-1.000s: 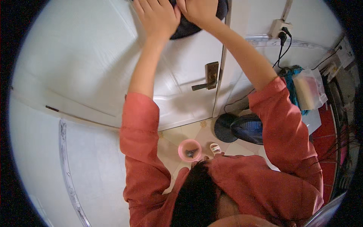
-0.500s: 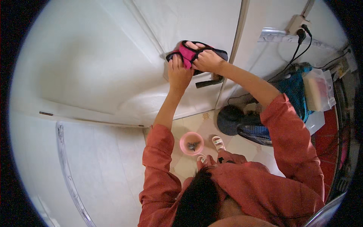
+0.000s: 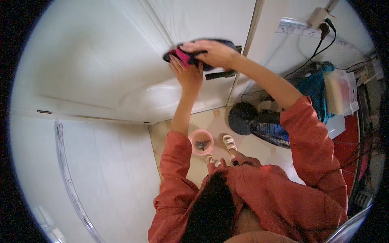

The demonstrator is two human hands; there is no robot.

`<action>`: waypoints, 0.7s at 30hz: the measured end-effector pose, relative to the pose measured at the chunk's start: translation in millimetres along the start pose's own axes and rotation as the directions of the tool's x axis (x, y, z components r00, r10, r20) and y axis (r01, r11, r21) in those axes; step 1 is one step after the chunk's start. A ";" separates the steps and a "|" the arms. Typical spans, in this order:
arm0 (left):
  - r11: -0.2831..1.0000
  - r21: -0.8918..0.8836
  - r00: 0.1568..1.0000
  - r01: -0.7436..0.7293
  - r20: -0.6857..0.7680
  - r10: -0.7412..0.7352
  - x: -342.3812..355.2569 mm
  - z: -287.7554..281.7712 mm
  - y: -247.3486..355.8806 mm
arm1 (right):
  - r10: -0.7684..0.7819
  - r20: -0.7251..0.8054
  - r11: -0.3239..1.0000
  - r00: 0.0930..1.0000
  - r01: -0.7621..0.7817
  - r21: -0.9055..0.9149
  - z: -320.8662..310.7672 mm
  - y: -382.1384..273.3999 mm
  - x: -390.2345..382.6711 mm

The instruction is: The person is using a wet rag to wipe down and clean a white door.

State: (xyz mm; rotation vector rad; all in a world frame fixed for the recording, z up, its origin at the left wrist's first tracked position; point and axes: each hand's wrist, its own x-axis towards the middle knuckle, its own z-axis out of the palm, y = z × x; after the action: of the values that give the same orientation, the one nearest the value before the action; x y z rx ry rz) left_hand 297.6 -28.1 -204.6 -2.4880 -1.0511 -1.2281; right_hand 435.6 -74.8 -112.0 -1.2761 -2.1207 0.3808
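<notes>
Against the white door (image 3: pixel 101 73), both my hands hold a flat dark item with pink panels and black edging (image 3: pixel 183 56); its exact kind I cannot make out. My left hand (image 3: pixel 187 73) grips its near left part, fingers laid over the pink and thumb by the near edge. My right hand (image 3: pixel 214 53) lies across its middle and far side, slightly smeared by motion, hiding much of it. Just below the item, the door's dark lever handle (image 3: pixel 221 75) sticks out, close under my right wrist.
On the tiled floor, a pink basin (image 3: pixel 191 142) with water and something grey inside stands by my white sandals (image 3: pixel 229 141). A black fan (image 3: pixel 270 133) is to the right, beside teal cloth (image 3: pixel 320 97) and plastic bags (image 3: pixel 340 95). Black cords hang from a wall socket (image 3: pixel 320 18).
Both hands and the item have shifted left and slightly up along the door. The right hand's fingers now stretch farther left over the pink panel. The whole view has shifted a little.
</notes>
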 end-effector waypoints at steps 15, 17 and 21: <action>0.992 0.011 0.983 -0.124 -0.133 0.125 67.5 -29.3 12.0 | -0.599 -0.139 0.642 0.788 0.370 -0.671 -45.3 6.3 33.7; 0.999 0.011 0.997 -0.040 -0.062 0.041 35.3 -6.5 6.7 | -0.465 -0.053 0.754 0.884 0.364 -0.548 -15.8 14.4 29.0; 0.990 -0.055 0.984 0.133 0.126 -0.125 -20.6 38.0 19.4 | -0.504 0.107 0.672 0.857 0.467 -0.574 39.3 64.7 10.6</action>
State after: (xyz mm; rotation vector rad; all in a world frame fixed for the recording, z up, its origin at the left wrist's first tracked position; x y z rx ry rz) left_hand 325.7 -36.5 -241.7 -2.6082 -1.2403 -1.1732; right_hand 451.3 -31.1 -172.7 -0.9177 -2.5096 -0.5906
